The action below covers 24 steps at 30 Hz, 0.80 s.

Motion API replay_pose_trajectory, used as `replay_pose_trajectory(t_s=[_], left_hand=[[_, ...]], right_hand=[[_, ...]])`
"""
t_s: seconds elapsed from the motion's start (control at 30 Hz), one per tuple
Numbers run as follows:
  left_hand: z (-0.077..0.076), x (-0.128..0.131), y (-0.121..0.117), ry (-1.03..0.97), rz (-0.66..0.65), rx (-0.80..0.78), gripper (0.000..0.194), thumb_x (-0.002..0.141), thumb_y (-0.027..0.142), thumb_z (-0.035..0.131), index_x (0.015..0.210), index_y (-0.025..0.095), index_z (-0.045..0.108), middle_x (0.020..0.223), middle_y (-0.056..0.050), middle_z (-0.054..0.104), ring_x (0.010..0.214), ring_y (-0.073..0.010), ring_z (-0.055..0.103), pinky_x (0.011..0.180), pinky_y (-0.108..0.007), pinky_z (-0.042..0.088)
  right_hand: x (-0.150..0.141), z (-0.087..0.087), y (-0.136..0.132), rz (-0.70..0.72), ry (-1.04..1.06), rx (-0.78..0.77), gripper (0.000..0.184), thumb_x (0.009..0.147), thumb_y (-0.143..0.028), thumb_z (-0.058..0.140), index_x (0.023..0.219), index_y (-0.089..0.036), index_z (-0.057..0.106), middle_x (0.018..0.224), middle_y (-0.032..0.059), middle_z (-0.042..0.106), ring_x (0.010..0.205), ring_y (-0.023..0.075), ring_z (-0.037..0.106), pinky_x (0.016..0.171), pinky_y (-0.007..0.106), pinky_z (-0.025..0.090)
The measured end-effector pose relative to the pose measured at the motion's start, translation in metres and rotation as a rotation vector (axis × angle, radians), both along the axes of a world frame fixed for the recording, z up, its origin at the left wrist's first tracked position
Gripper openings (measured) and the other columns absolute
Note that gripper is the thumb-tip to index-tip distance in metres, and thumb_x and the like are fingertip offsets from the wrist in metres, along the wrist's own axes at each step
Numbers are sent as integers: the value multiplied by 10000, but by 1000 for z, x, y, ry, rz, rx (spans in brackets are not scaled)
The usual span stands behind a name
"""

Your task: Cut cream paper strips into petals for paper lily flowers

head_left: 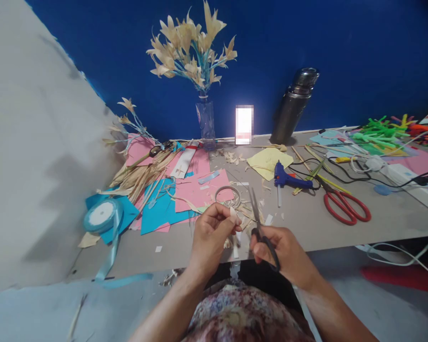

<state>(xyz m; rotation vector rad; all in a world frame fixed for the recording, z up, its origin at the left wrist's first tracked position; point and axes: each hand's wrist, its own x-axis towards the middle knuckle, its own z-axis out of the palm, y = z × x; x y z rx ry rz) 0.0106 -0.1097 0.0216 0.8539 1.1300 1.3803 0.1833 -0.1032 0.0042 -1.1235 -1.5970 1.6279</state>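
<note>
My left hand point(211, 232) is closed in a pinch on a small pale piece of dried husk point(233, 213), most of it covered by the fingers. Beside it, my right hand point(280, 249) grips the black handles of a pair of scissors point(256, 213). The blades point up and away from me, close to the left hand but apart from the husk piece; they look nearly closed. Below and behind the hands lie husk scraps point(248, 221) and a roll of tape point(228, 190) on the grey table.
At left sit a blue ribbon spool point(102, 214), pink paper point(190, 194) and dried husks point(142, 180). A bottle point(206, 123) of husk flowers point(192, 42) and a dark flask point(292, 109) stand behind. Rightward lie a blue glue gun point(292, 180), red-handled scissors point(345, 205) and a power strip point(417, 187).
</note>
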Motion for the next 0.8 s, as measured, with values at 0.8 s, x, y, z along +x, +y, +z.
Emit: replay_pose_trajectory(t_s=[0.8], left_hand=[[-2,28,-3,-240,-172,-62,189,749,255,763,723,162,600,1084,-48,692,809,-126,640,799,-270,495]], right_hand=[[29,-15,-7,-388,97,40,407,793,-484,724,1006,-138,730,821,74,726,627,149,594,549,244,441]])
